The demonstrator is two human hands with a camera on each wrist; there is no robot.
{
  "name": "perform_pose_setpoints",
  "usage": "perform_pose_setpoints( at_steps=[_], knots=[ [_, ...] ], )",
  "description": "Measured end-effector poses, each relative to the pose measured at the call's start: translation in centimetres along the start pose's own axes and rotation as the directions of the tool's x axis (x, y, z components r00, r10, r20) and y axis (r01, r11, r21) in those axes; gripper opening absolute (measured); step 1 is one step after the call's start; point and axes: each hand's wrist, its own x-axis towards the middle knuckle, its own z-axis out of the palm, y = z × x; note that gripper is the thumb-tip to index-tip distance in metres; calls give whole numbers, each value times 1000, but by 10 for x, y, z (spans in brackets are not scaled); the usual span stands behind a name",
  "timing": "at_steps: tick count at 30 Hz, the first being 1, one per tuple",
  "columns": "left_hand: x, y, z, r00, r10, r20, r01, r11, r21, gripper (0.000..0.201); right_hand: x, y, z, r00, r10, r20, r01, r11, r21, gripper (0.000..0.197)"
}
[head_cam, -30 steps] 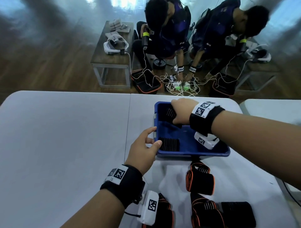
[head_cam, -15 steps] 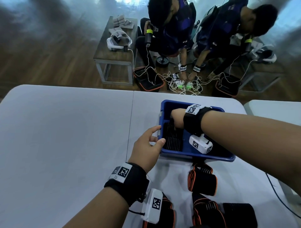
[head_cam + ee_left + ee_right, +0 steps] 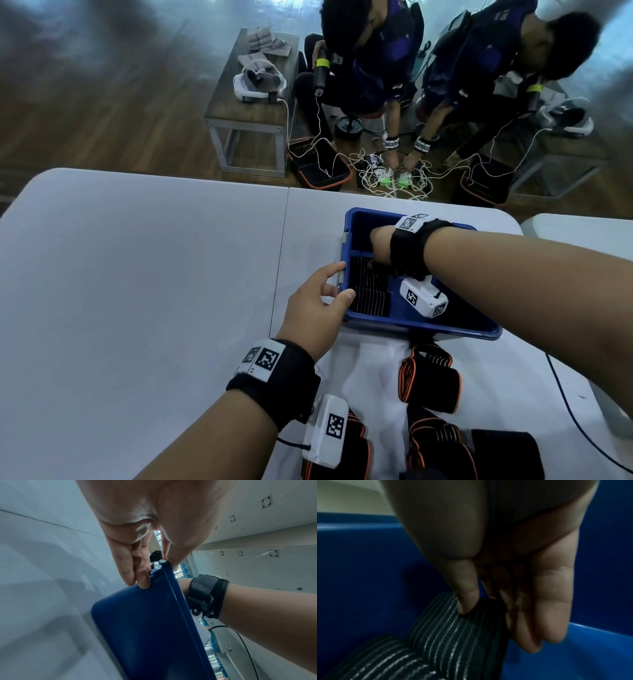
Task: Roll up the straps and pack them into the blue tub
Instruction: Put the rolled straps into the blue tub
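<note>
The blue tub (image 3: 416, 329) stands on the white table, right of centre. My left hand (image 3: 337, 284) pinches its left rim, thumb on top and fingers against the outer wall (image 3: 145, 628). My right hand (image 3: 378, 245) reaches down inside the tub. Its thumb and fingers (image 3: 544, 615) pinch a rolled black ribbed strap (image 3: 453, 628) that lies against a second roll (image 3: 385, 662). Both rolls (image 3: 370, 291) sit along the tub's left wall. Loose black straps with orange edges (image 3: 430, 383) lie on the table in front of the tub.
More straps (image 3: 442, 452) and a plain black one (image 3: 503, 452) lie near the table's front edge. A dark cable (image 3: 565, 404) runs along the right side. Beyond the far edge two people bend over cables on the floor beside a bench (image 3: 246, 116).
My right hand has come from the tub's far end toward me and lower, bringing the rolled strap against the other roll. My left hand stays on the rim.
</note>
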Motion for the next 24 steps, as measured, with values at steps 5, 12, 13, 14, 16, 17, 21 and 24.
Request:
perform_pose_setpoints(
  at_steps=[5,12,13,14,16,17,21,24],
  knots=[
    [-2,4,-1,1000,-3,-6,3,999,38,41,-8,7,-7,999,-24,-39,26,998,54,35],
    [-11,16,-15,998,15,62,-27,980,198,39,-73,38,-19,966,-23,-259,93,961,260,30],
    [-13,17,-17,997,12,75,-27,978,205,38,-86,45,-19,959,-26,-283,110,952,285,29],
    [-16,17,-19,996,11,84,-29,978,209,38,-99,51,-18,950,-25,-311,126,942,309,28],
    [-23,16,-24,995,11,97,-32,976,214,38,-127,62,-12,936,-33,-351,173,910,377,23],
    [-26,16,-26,994,5,107,-27,977,213,41,-143,67,-7,930,-37,-365,202,882,425,21],
    [-26,20,-31,988,-9,156,-22,980,197,64,-205,88,22,934,-62,-353,276,753,597,20],
    [-12,25,-31,983,-11,184,-16,989,145,62,-245,94,49,946,-135,-296,297,730,616,20]
  ],
)
